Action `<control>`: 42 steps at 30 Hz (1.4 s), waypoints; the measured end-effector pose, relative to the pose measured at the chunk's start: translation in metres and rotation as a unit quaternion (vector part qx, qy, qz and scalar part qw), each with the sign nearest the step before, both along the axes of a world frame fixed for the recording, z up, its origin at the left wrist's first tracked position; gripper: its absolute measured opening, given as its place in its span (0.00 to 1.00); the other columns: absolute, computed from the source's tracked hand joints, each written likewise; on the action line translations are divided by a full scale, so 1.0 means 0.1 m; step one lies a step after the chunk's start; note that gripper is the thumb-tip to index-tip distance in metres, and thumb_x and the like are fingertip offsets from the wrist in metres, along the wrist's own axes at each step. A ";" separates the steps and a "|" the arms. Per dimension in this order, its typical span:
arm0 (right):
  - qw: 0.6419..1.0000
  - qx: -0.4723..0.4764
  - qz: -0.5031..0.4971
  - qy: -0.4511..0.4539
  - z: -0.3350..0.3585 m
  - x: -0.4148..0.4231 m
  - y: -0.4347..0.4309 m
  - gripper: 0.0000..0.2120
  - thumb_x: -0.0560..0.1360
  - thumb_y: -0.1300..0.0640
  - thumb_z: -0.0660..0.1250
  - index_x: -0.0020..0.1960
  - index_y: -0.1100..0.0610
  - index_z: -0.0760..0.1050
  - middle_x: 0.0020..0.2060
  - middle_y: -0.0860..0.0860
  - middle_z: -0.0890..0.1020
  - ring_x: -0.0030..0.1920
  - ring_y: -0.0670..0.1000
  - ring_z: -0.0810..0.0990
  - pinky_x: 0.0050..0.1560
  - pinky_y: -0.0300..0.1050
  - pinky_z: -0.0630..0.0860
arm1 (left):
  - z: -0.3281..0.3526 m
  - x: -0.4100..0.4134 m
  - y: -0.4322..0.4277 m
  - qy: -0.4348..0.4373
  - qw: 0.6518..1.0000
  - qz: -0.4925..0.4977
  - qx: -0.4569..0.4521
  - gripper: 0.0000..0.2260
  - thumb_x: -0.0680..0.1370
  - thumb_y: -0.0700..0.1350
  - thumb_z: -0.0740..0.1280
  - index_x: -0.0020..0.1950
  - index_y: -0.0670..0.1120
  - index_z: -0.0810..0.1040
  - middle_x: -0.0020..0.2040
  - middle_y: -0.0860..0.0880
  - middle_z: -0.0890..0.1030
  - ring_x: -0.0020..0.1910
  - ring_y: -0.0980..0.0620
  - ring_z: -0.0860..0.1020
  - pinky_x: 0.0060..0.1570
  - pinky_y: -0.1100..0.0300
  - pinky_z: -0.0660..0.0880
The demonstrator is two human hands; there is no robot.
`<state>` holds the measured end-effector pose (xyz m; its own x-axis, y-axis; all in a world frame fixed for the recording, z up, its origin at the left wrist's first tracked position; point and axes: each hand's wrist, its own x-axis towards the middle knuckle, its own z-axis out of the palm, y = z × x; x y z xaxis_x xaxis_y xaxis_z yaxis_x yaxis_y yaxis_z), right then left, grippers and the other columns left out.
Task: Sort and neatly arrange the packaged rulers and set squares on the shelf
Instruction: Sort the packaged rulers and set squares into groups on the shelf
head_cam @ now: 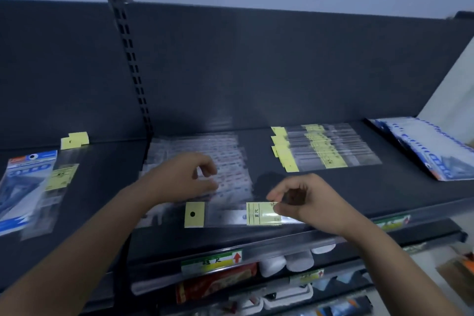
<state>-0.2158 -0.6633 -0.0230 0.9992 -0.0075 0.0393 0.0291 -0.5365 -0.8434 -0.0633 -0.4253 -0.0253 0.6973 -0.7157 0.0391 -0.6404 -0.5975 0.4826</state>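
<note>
- Yellow paper tabs mark the ruler [230,215], a clear-wrapped strip lying crosswise on the dark shelf [384,187] near its front edge.
- Over the ruler's right end, the right hand [305,202] has thumb and forefinger pinched together on the yellow label.
- Just behind the ruler's left end, the left hand [184,177] is over a loose pile of clear packs [230,156]. Its fingers are curled, but I cannot tell whether they grip a pack.
- Behind the ruler and to its right, a stack of rulers [331,147] with yellow labels lies flat.
- Far to the ruler's right, blue packs [425,146] lie at the shelf's end.
- Far to the ruler's left lies one more blue pack [23,187], with a yellow-labelled clear pack [55,182] just beside it.
- Below the ruler, a price tag [213,260] with a red arrow sits on the shelf's front rail.
</note>
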 end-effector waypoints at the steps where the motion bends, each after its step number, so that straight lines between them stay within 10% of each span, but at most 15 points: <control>1: 1.000 0.000 -0.006 0.000 0.01 0.00 -0.08 0.07 0.70 0.65 0.74 0.42 0.53 0.84 0.35 0.46 0.83 0.33 0.43 0.76 0.36 0.33 0.73 | 0.04 -0.05 -0.10 0.008 0.999 -0.004 -0.036 0.07 0.73 0.57 0.69 0.47 0.58 0.77 0.45 0.61 0.78 0.41 0.61 0.77 0.38 0.67 0.72; 13: 0.990 -0.133 -0.015 -0.037 -0.05 0.23 -1.91 0.09 0.71 0.64 0.73 0.43 0.49 0.80 0.46 0.44 0.74 0.42 0.47 0.75 0.42 0.30 0.70 | -0.13 -0.30 -2.09 0.031 0.996 -0.037 -0.069 0.06 0.73 0.52 0.73 0.40 0.53 0.78 0.34 0.62 0.78 0.32 0.66 0.73 0.32 0.72 0.67; 23: 0.980 -0.178 0.032 -0.085 -0.44 0.43 -2.56 0.13 0.74 0.59 0.69 0.57 0.49 0.78 0.63 0.43 0.70 0.62 0.38 0.67 0.56 0.18 0.58 | -0.35 -0.31 -2.49 -0.073 0.990 0.119 -0.032 0.14 0.69 0.63 0.70 0.49 0.62 0.73 0.49 0.65 0.73 0.53 0.65 0.69 0.53 0.63 0.55; 34: 0.955 -0.219 0.113 -0.165 -0.22 0.56 -1.59 0.25 0.75 0.45 0.64 0.71 0.44 0.66 0.75 0.43 0.57 0.73 0.44 0.56 0.71 0.41 0.57 | -0.01 -0.62 -1.76 -0.183 0.959 0.208 0.051 0.25 0.73 0.69 0.59 0.61 0.53 0.75 0.59 0.58 0.77 0.60 0.55 0.73 0.59 0.59 0.62; 42: 0.938 -0.166 0.181 -0.243 -0.11 0.62 0.29 0.23 0.76 0.42 0.63 0.69 0.44 0.67 0.68 0.35 0.61 0.68 0.36 0.57 0.67 0.34 0.55 | 0.14 -0.98 0.14 -0.192 0.924 0.317 0.090 0.32 0.71 0.72 0.51 0.65 0.54 0.71 0.63 0.57 0.73 0.63 0.55 0.69 0.61 0.59 0.60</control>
